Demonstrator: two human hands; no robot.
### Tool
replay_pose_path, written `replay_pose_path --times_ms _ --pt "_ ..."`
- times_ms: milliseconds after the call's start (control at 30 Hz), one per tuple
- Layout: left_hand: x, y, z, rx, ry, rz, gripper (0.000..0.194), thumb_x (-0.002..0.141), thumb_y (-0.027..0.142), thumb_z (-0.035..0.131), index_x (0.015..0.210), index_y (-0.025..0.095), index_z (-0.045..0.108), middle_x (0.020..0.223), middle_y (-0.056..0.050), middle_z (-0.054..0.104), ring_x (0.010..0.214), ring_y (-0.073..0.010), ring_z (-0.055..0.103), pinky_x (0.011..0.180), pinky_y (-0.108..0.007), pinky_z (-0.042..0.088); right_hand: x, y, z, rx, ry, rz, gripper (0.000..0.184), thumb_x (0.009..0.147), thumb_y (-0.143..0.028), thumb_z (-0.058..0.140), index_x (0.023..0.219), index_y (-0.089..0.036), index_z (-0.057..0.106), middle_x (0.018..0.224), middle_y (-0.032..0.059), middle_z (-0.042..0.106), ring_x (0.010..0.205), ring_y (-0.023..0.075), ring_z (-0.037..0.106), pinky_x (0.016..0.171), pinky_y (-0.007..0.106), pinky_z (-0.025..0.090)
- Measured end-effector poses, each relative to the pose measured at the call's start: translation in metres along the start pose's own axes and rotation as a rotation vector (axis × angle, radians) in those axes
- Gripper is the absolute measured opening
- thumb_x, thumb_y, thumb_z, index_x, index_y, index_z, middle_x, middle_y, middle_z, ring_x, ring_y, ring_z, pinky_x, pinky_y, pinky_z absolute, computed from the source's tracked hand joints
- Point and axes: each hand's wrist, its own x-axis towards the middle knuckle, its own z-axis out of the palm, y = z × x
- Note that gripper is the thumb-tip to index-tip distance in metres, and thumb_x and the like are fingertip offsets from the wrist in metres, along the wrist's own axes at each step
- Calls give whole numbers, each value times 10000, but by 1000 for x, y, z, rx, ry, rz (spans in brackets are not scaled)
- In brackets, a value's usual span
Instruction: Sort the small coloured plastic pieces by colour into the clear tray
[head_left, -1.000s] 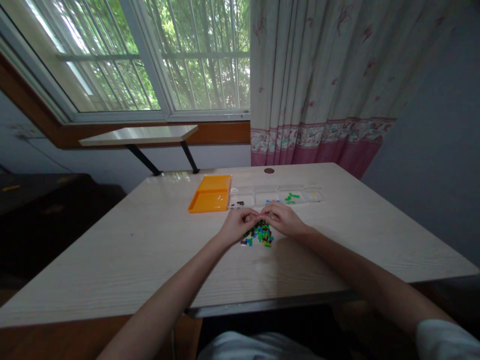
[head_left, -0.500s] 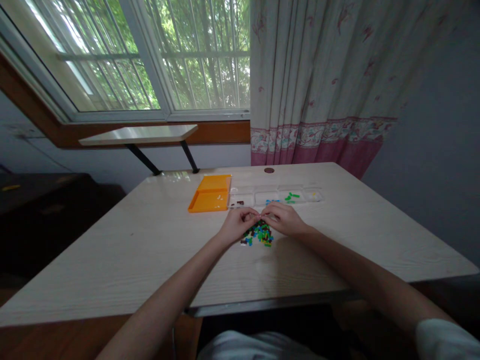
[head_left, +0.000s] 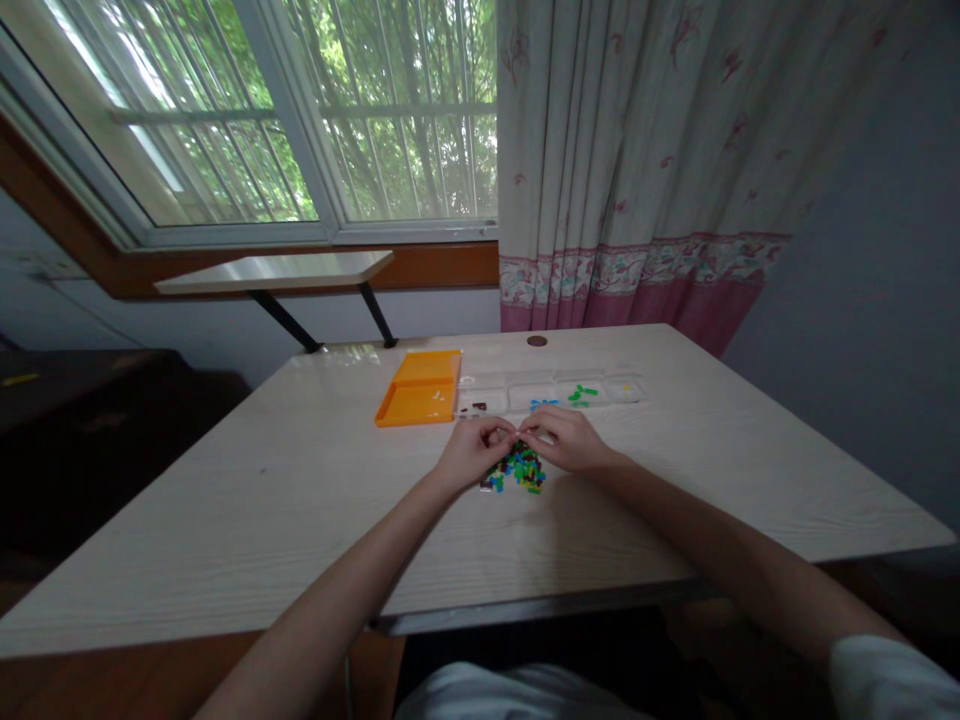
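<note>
My left hand [head_left: 474, 449] and my right hand [head_left: 566, 437] meet fingertip to fingertip over a pile of small coloured pieces [head_left: 520, 468] in green, blue, brown and yellow. Both are pinched closed, and whatever sits between the fingertips is too small to make out. Just beyond the hands lies a row of clear plastic trays [head_left: 531, 393]. Brown pieces [head_left: 478, 406] are at its left, blue pieces [head_left: 544, 404] lie nearer my right hand, green pieces [head_left: 583, 393] further right, and a yellow piece [head_left: 627, 388] is in the end compartment.
An open orange case [head_left: 414, 404] with a few white bits stands left of the trays. A dark round disc [head_left: 537, 341] is at the back of the pale wooden table [head_left: 315, 540]. A raised shelf [head_left: 277, 268] on black legs stands at the back left.
The hands stay pinched together over the pile with hardly any movement. The whole view has shifted very slightly.
</note>
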Motion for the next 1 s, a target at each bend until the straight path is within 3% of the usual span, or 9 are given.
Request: replay_pose_path --times_ms 633,733,833,1000 --pt "-2 0 -1 89 59 73 265 779 374 531 808 142 656 475 68 408 443 -54 341 449 -154 275 3 -3 -4 14 7 -3 118 837 -238 505 849 -176 605 763 42 627 708 128 575 648 225 437" --pt "-3 1 -3 157 79 102 235 787 342 519 821 151 652 484 61 439 446 -57 373 462 -156 293 3 -1 -10 -16 -6 49 142 848 -245 490 864 -174 612 781 47 621 710 127 570 645 222 425" --pt "-5 1 -6 228 121 122 210 793 313 512 836 163 651 488 55 463 451 -61 401 477 -159 309 1 5 -16 -62 -78 127 139 837 -234 498 869 -181 623 784 39 622 706 130 571 643 222 415" --pt "-8 3 -10 259 274 150 210 794 326 519 817 167 655 488 48 467 445 -61 398 480 -164 315 -4 16 -21 -31 -347 111 142 779 -172 549 872 -202 652 787 20 652 726 140 588 651 226 414"
